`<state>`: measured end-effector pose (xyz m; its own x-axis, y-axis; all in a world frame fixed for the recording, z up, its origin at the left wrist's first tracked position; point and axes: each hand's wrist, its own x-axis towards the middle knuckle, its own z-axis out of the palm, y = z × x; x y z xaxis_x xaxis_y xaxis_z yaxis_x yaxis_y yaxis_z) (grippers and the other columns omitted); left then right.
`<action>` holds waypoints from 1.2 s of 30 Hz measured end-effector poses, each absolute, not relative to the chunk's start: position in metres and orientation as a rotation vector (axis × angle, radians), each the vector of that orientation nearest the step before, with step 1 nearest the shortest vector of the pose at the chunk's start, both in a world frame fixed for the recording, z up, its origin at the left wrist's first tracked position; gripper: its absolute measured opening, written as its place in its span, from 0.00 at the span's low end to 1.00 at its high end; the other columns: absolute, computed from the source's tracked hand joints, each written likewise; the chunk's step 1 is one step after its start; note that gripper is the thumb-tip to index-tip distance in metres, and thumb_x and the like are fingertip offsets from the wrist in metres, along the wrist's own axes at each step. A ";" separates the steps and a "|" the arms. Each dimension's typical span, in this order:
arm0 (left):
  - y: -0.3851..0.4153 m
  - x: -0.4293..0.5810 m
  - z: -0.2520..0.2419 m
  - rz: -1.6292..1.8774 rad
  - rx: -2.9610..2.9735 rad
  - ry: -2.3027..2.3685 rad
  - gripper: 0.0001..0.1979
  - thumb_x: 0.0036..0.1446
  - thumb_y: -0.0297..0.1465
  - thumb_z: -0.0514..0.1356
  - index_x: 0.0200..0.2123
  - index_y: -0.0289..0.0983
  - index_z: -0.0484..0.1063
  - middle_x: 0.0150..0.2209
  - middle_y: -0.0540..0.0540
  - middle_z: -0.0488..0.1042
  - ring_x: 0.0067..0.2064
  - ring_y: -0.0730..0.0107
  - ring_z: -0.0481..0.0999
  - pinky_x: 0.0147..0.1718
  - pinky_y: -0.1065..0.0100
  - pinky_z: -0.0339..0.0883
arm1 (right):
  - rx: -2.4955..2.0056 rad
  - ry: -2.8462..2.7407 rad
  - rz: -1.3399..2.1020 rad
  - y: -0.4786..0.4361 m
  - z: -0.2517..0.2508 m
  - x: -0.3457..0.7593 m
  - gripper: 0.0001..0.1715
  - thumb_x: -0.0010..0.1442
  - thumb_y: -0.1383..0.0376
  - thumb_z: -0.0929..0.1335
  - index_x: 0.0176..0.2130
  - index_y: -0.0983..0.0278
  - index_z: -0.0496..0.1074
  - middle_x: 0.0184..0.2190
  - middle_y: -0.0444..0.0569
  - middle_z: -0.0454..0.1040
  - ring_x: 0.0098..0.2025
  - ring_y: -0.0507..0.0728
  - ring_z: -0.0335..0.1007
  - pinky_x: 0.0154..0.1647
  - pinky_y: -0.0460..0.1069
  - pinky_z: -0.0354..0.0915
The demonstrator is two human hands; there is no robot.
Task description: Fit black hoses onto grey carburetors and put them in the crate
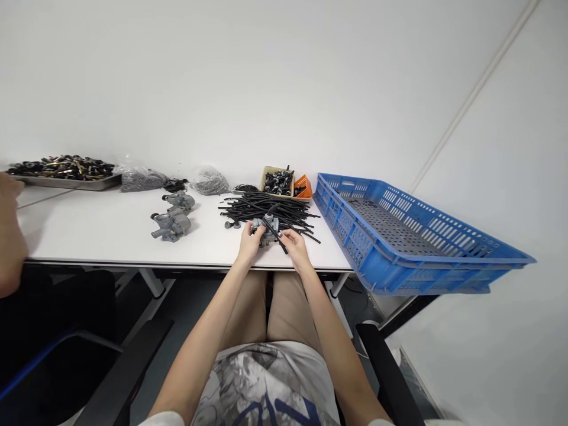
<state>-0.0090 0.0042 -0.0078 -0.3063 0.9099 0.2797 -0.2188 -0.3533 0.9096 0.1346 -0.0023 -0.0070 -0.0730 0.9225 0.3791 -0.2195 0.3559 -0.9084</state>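
Observation:
A grey metal carburetor-like part (269,223) is between my hands near the table's front edge. My left hand (251,241) is closed on its left side. A black tube (276,234) slants down to the right across the part, and my right hand (293,244) pinches it near its lower end. Right behind the part lies a loose pile of black tubes (257,206). Small black and grey fittings (232,225) rest just left of the part.
Several similar metal parts (171,226) stand on the white table (110,231) at left. Behind are a metal tray (95,183), clear bags (210,180), a yellow bin (265,176) and an orange basket (303,184). A blue crate (390,266) is at right, another person's arm (9,236) at far left.

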 end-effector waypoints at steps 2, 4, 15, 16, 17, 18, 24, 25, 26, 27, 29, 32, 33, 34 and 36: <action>0.005 -0.010 -0.009 1.780 1.102 1.025 0.14 0.48 0.39 0.64 0.32 0.38 0.65 0.30 0.52 0.66 0.30 0.74 0.66 0.26 0.74 0.66 | -0.736 -1.317 1.095 -0.003 -0.007 0.134 0.14 0.46 0.55 0.75 0.30 0.62 0.76 0.29 0.45 0.76 0.34 0.54 0.69 0.40 0.49 0.65; 0.006 -0.010 -0.009 1.772 1.102 1.026 0.14 0.49 0.40 0.63 0.33 0.39 0.64 0.30 0.52 0.65 0.30 0.74 0.66 0.26 0.73 0.66 | -0.739 -1.335 1.088 -0.002 -0.009 0.134 0.15 0.46 0.55 0.75 0.31 0.62 0.77 0.30 0.46 0.77 0.34 0.55 0.69 0.39 0.49 0.66; 0.005 -0.009 -0.010 1.749 1.185 1.131 0.11 0.50 0.37 0.61 0.33 0.38 0.66 0.31 0.51 0.68 0.32 0.71 0.68 0.28 0.72 0.65 | -0.736 -1.443 0.977 0.006 -0.019 0.136 0.14 0.49 0.54 0.73 0.32 0.62 0.75 0.31 0.46 0.72 0.28 0.52 0.64 0.28 0.48 0.62; 0.005 -0.009 -0.010 1.749 1.185 1.127 0.11 0.50 0.37 0.62 0.34 0.38 0.66 0.31 0.51 0.69 0.32 0.71 0.68 0.29 0.71 0.66 | -0.737 -1.449 0.961 0.007 -0.020 0.137 0.14 0.50 0.55 0.73 0.32 0.62 0.74 0.31 0.46 0.70 0.27 0.52 0.64 0.28 0.48 0.62; 0.005 -0.009 -0.010 1.752 1.184 1.123 0.12 0.49 0.37 0.62 0.34 0.38 0.67 0.32 0.50 0.69 0.32 0.71 0.69 0.30 0.71 0.66 | -0.735 -1.453 0.944 0.007 -0.020 0.137 0.13 0.51 0.55 0.72 0.32 0.62 0.74 0.31 0.46 0.69 0.27 0.52 0.64 0.28 0.48 0.62; 0.005 -0.009 -0.010 1.756 1.183 1.119 0.12 0.49 0.37 0.63 0.34 0.38 0.67 0.32 0.50 0.69 0.33 0.71 0.69 0.31 0.71 0.66 | -0.732 -1.454 0.928 0.007 -0.021 0.137 0.13 0.52 0.55 0.72 0.32 0.62 0.73 0.31 0.46 0.69 0.27 0.52 0.64 0.29 0.48 0.63; 0.006 -0.009 -0.011 1.750 1.197 1.121 0.12 0.50 0.39 0.63 0.34 0.39 0.67 0.31 0.50 0.70 0.33 0.69 0.70 0.34 0.68 0.67 | -0.712 -1.450 0.852 0.008 -0.023 0.135 0.10 0.54 0.57 0.70 0.32 0.61 0.72 0.35 0.46 0.67 0.30 0.52 0.67 0.34 0.50 0.67; 0.005 -0.009 -0.011 1.751 1.207 1.128 0.12 0.50 0.38 0.63 0.34 0.39 0.67 0.31 0.50 0.70 0.33 0.69 0.70 0.34 0.68 0.67 | -0.712 -1.446 0.838 0.008 -0.023 0.135 0.10 0.54 0.58 0.70 0.32 0.61 0.72 0.35 0.47 0.67 0.30 0.53 0.68 0.35 0.51 0.68; 0.005 -0.009 -0.011 1.755 1.220 1.140 0.11 0.50 0.38 0.63 0.33 0.39 0.67 0.31 0.50 0.70 0.34 0.69 0.70 0.35 0.68 0.66 | -0.712 -1.441 0.826 0.008 -0.023 0.135 0.10 0.54 0.58 0.70 0.33 0.61 0.72 0.35 0.47 0.67 0.31 0.53 0.68 0.36 0.51 0.68; 0.005 -0.008 -0.011 1.761 1.235 1.154 0.10 0.51 0.37 0.62 0.33 0.39 0.67 0.31 0.50 0.70 0.35 0.69 0.70 0.36 0.68 0.65 | -0.714 -1.438 0.817 0.008 -0.023 0.135 0.10 0.54 0.58 0.70 0.33 0.61 0.72 0.35 0.47 0.67 0.32 0.53 0.68 0.37 0.51 0.69; 0.005 -0.008 -0.010 1.770 1.259 1.187 0.09 0.52 0.36 0.61 0.33 0.38 0.67 0.32 0.50 0.70 0.36 0.68 0.70 0.37 0.69 0.64 | -0.721 -1.438 0.807 0.007 -0.023 0.135 0.10 0.54 0.57 0.70 0.33 0.62 0.72 0.36 0.47 0.67 0.33 0.54 0.68 0.39 0.52 0.69; 0.004 -0.008 -0.010 1.771 1.268 1.222 0.09 0.52 0.36 0.61 0.34 0.38 0.67 0.32 0.50 0.70 0.37 0.68 0.70 0.38 0.68 0.63 | -0.735 -1.441 0.803 0.006 -0.022 0.135 0.11 0.54 0.57 0.70 0.33 0.62 0.72 0.36 0.48 0.67 0.33 0.54 0.68 0.40 0.52 0.69; 0.004 -0.008 -0.010 1.771 1.263 1.225 0.10 0.52 0.36 0.61 0.35 0.38 0.67 0.33 0.50 0.70 0.37 0.68 0.70 0.39 0.68 0.62 | -0.737 -1.441 0.798 0.005 -0.022 0.136 0.11 0.54 0.57 0.70 0.33 0.62 0.72 0.36 0.48 0.67 0.34 0.54 0.68 0.40 0.52 0.69; 0.004 -0.008 -0.010 1.768 1.257 1.224 0.10 0.52 0.36 0.61 0.35 0.38 0.67 0.33 0.50 0.71 0.37 0.68 0.70 0.39 0.68 0.62 | -0.737 -1.440 0.790 0.005 -0.022 0.136 0.11 0.54 0.56 0.70 0.33 0.62 0.72 0.36 0.48 0.67 0.34 0.55 0.68 0.40 0.52 0.69; 0.004 -0.008 -0.010 1.763 1.243 1.214 0.11 0.51 0.37 0.61 0.36 0.39 0.67 0.34 0.50 0.71 0.38 0.68 0.70 0.39 0.68 0.63 | -0.736 -1.438 0.770 0.005 -0.022 0.135 0.12 0.54 0.56 0.70 0.33 0.62 0.72 0.36 0.48 0.67 0.35 0.55 0.68 0.40 0.51 0.69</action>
<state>-0.0078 0.0043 -0.0104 -0.3355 0.8803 0.3355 -0.0008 -0.3564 0.9343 0.1355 0.0052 -0.0219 -0.0113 0.8225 0.5686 -0.0176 0.5684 -0.8225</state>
